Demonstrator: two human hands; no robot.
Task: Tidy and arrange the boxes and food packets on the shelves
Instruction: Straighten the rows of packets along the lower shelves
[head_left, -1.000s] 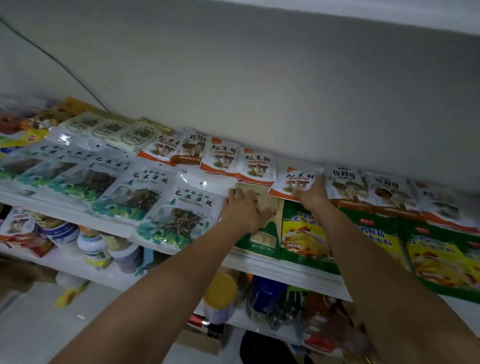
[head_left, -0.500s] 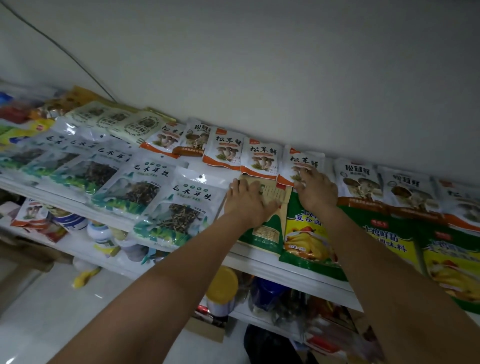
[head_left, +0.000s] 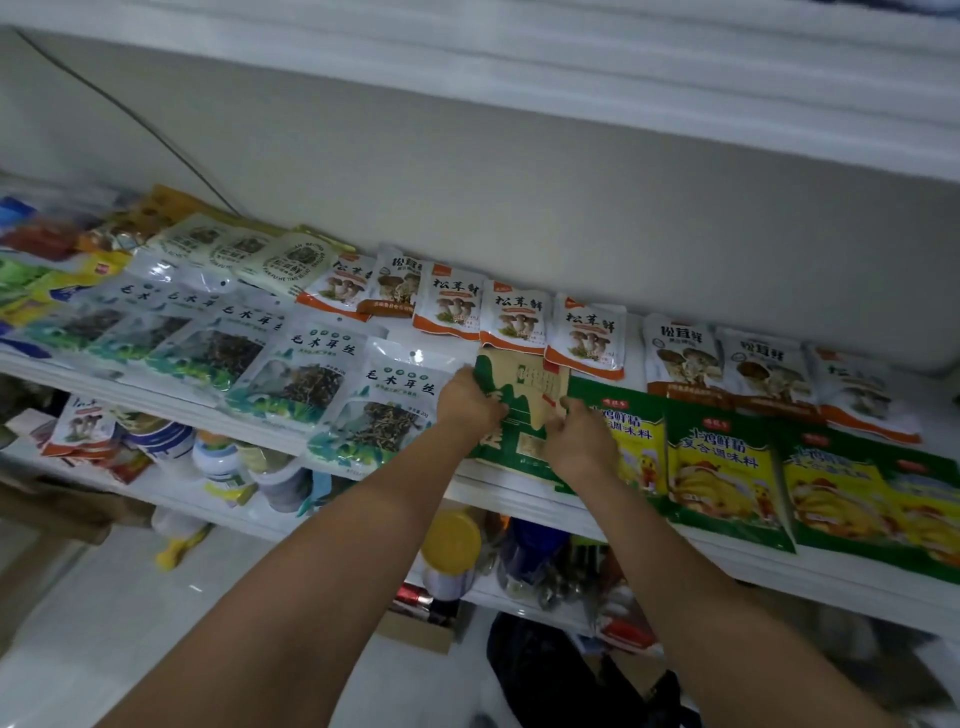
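Observation:
A tan and green packet (head_left: 524, 400) lies near the front edge of the white shelf (head_left: 519, 493), in the middle. My left hand (head_left: 467, 402) grips its left edge. My right hand (head_left: 582, 439) holds its right edge, fingers curled onto the packet. Behind it runs a row of white and orange mushroom packets (head_left: 514, 319). To the left lie clear packets of dark dried fungus (head_left: 384, 410). To the right lie green and yellow seasoning packets (head_left: 722, 467), one partly under my right hand.
More mixed packets crowd the shelf's far left (head_left: 62, 260). The lower shelf holds jars and tubs (head_left: 223, 467) and a yellow-lidded jar (head_left: 451, 545). Another shelf board (head_left: 571, 67) hangs overhead. A black bag (head_left: 545, 675) sits on the floor.
My right hand left the mushroom packets at the back and came down to the tan and green packet's right edge. My left hand shifted from lying flat on that packet to gripping its left edge.

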